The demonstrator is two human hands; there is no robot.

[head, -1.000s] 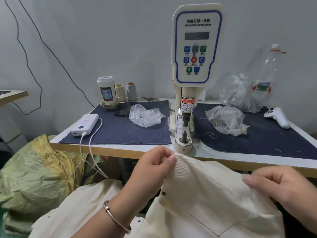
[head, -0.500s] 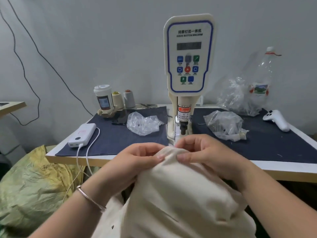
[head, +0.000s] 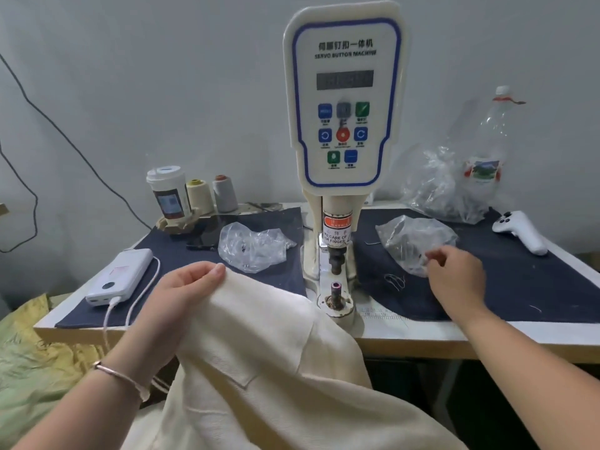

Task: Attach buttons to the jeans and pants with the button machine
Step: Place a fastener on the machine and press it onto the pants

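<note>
**Cream trousers held short of the button machine's die**

The cream woven cotton trousers (head: 266, 362) hung off the front edge of the white-topped worktable (head: 422, 332), their upper fold lying just left of the machine's base and not over the lower die. The lower part ran out of the bottom of the view. The tall cream servo button machine with a blue-bordered control panel (head: 344, 102) stood at the table's middle, with dark navy denim mats (head: 519, 287) spread on either side; open mat lay between the machine's column and the right hand. Its display was too blurred to read.

The left hand (head: 181, 297) pinched the top corner of the trousers between thumb and fingers, over the left mat near the table's front edge. The right hand (head: 454, 274) hovered at the near edge of a crumpled clear plastic bag (head: 415, 241), fingers loosely curled; motion blur hid whether it gripped anything. A white power bank with a cable (head: 120, 277) lay near the front left corner. The small round lower die post (head: 336, 289) stood uncovered, just right of the cloth.
</note>
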